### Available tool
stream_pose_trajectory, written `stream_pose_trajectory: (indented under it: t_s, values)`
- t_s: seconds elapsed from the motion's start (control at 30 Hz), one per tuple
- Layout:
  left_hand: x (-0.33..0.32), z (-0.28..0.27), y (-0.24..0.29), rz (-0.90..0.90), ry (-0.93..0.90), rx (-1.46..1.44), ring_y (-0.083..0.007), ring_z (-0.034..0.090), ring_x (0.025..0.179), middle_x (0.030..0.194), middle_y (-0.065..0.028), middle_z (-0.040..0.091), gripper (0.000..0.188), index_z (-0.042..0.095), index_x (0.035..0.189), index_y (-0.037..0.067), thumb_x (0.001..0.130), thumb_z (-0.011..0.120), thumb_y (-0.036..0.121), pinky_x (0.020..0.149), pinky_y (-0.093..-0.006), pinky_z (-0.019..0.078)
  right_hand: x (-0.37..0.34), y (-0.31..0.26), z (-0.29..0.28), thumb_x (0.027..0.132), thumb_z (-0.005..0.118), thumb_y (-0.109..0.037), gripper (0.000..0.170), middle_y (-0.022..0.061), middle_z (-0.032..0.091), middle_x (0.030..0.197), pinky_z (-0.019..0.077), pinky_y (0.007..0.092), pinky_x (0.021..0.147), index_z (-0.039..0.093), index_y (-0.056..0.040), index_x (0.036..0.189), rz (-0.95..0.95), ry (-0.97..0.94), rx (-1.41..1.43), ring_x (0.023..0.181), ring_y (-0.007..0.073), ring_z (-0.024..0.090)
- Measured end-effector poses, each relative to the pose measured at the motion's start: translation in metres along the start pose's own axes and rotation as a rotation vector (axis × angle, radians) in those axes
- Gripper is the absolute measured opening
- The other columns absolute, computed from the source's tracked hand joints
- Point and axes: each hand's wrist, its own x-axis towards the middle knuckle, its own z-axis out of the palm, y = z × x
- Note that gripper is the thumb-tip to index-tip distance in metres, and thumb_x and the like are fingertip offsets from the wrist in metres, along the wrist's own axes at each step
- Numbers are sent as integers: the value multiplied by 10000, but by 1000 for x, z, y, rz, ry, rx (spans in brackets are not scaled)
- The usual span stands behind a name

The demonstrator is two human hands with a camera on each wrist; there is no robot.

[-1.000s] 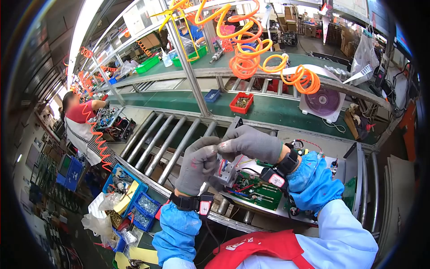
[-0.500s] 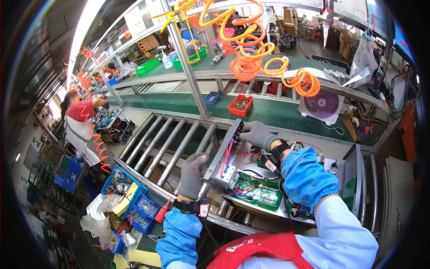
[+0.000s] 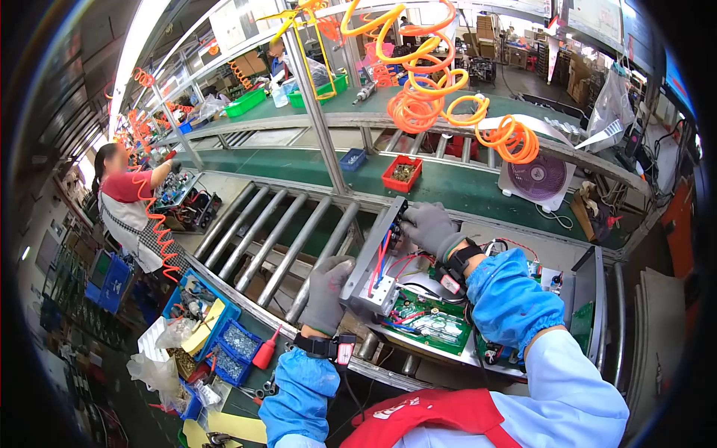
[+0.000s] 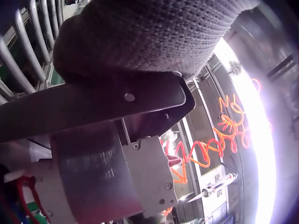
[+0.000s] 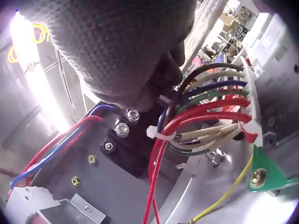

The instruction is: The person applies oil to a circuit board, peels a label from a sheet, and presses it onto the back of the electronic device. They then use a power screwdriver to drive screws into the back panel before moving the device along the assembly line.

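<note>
Parted since one second ago: hands. Panel (image 3: 370, 252), upright, gripped at near end by left hand (image 3: 328, 295); black block (image 5: 125, 158), on panel's far end, reached by right hand (image 3: 433, 228), finger closure indeterminable.

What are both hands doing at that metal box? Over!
Left hand touching end panel. Right hand at panel's far end. Chassis open, circuit board showing. Bundled wires close to right hand.

Right hand (image 3: 432, 228) reaches forward, fingers curled; left hand (image 3: 327, 293) nearer, grip unclear.
</note>
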Motion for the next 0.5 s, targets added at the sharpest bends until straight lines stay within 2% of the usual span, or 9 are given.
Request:
stream_pose_trajectory:
  t_s: [0.07,0.17,0.27,0.37,0.47,0.5]
  values:
    - [4,-5,-10,80,-6,95,-135,644,782,911,-91,682,276,660,1062,-63,879,625,140,717,-259,514,1,-2,-1,850,600,-366,312,174,685,903,489,466,827,731,-99,947,156,-103,95,898,372,655]
    - [3,-1,-5,-42,36,-58,-130,640,776,899,-88,682,268,666,1046,-62,879,630,143,711,-256,513,3,-3,2,856,584,-376,347,192,692,905,490,456,838,735,-76,942,374,-202,345,908,381,654]
    - [2,0,-5,-57,55,-66,-127,639,767,886,-86,681,268,665,1048,-63,879,632,143,698,-255,514,7,8,13,866,588,-378,374,197,701,902,495,444,841,734,-42,942,470,-272,479,915,372,664]
    - [3,0,-6,-70,64,-79,-127,639,760,880,-83,681,270,657,1060,-60,883,635,142,688,-258,516,5,1,12,879,598,-370,381,202,704,889,498,438,828,728,-19,948,523,-189,470,893,356,676]
    - [0,1,-5,-75,73,-102,-126,639,761,881,-83,680,276,653,1069,-58,882,641,145,689,-260,518,1,-11,-3,901,607,-349,419,167,706,864,506,365,775,707,46,998,528,-138,543,822,265,675]
    - [0,1,-4,-73,76,-114,-126,639,762,882,-83,680,279,652,1071,-57,881,644,147,689,-262,518,2,-11,-3,901,607,-350,420,167,707,868,505,365,778,704,48,992,527,-148,532,832,265,675]
